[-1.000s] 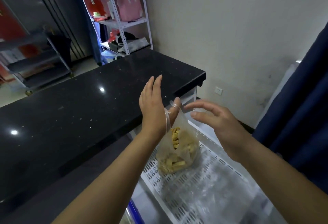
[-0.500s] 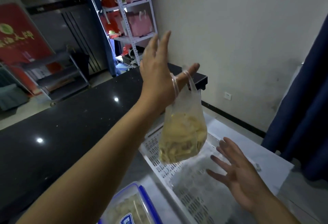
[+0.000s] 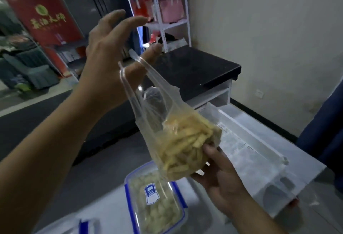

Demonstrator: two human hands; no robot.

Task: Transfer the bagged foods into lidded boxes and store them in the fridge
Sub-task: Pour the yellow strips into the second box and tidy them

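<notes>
Two hands were in play at the middle of the frame. Up high, the left hand (image 3: 109,52) was spread wide, fingers apart, and the handles of a clear plastic bag (image 3: 167,122) were looped over its thumb, so the bag hung down toward centre frame. Lower right of centre, the right hand (image 3: 220,170) cupped the bag's bottom from beneath, fingers curled up around the bulge. Inside the bag sat a heap of pale yellow food strips (image 3: 185,148). Directly below, at bottom centre, a lidded box (image 3: 157,202) with blue clips lay flat on the pale surface (image 3: 111,213), its lid on, a blue label on top, and roundish pale pieces showing through. At bottom left, the blurred corner of another blue-trimmed box (image 3: 81,226) poked in. Behind, a black counter (image 3: 194,66) ran across mid-frame, and a white shelf rack (image 3: 167,11) stood at upper centre.
</notes>
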